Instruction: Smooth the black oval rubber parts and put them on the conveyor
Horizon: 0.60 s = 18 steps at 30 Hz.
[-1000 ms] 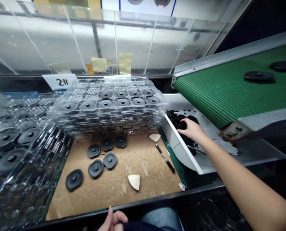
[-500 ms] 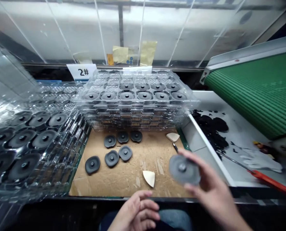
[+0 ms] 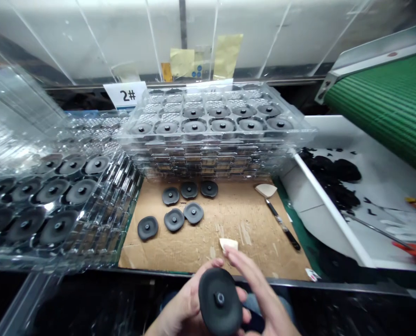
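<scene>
My left hand [image 3: 180, 303] is closed around a black rounded disc [image 3: 220, 310] with a small central stud, held near the front edge of the table. Beside it, my right hand [image 3: 260, 289] has its fingers stretched out, the tips over a white wedge-shaped pad [image 3: 229, 242]; whether they touch it I cannot tell. Several similar black discs [image 3: 174, 219] lie on the brown cardboard [image 3: 208, 228], to the left of the pad. A second white wedge pad [image 3: 266, 189] rests at the cardboard's back right, by the tip of a black-handled pen-like tool [image 3: 283, 225].
Stacked clear trays [image 3: 215, 149] holding discs stand behind the cardboard. Another tray stack [image 3: 99, 224] is at the left. On the right, a white bin [image 3: 330, 214] contains black pieces and a red-handled tool [image 3: 414, 249]. A green conveyor belt [image 3: 390, 98] slopes above it.
My right hand took a black disc from the white bin and brought it to the front. The disc is now in my left hand, and my right hand has moved toward the near white pad.
</scene>
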Each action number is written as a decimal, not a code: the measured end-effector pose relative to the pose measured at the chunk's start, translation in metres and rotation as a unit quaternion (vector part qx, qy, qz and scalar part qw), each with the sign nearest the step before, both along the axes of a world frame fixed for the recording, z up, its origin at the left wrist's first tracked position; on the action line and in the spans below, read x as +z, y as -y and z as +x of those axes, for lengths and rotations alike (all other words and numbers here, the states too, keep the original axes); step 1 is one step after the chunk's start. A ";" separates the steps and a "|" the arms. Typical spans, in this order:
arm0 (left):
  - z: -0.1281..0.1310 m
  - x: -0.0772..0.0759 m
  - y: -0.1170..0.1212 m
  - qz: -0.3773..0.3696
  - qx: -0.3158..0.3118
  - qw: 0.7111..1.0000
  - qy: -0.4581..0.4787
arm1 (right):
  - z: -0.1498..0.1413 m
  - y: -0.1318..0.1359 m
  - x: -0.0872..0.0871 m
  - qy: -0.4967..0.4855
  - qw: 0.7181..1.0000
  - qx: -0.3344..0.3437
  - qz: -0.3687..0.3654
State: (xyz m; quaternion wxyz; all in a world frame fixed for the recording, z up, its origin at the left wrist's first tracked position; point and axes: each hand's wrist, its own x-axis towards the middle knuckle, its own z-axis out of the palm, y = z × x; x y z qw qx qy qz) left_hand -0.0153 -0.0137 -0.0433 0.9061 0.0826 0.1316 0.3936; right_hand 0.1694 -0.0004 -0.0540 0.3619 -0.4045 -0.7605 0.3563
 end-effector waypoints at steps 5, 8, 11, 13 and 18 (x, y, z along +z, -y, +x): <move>-0.016 -0.003 0.005 -0.038 0.053 0.997 -0.030 | 0.016 -0.025 -0.049 0.152 0.964 -0.206 -0.078; -0.022 -0.005 0.006 -0.075 0.093 0.990 -0.074 | 0.007 -0.028 -0.077 0.150 0.966 -0.198 -0.068; -0.023 -0.007 0.006 -0.119 0.151 0.974 -0.117 | -0.007 -0.023 -0.080 0.120 0.977 -0.164 -0.059; -0.019 -0.008 0.005 -0.145 0.189 0.961 -0.138 | -0.013 -0.025 -0.068 0.106 0.983 -0.134 -0.061; -0.005 -0.004 0.002 -0.134 0.205 0.953 -0.178 | -0.024 -0.033 -0.001 0.076 0.990 -0.094 -0.073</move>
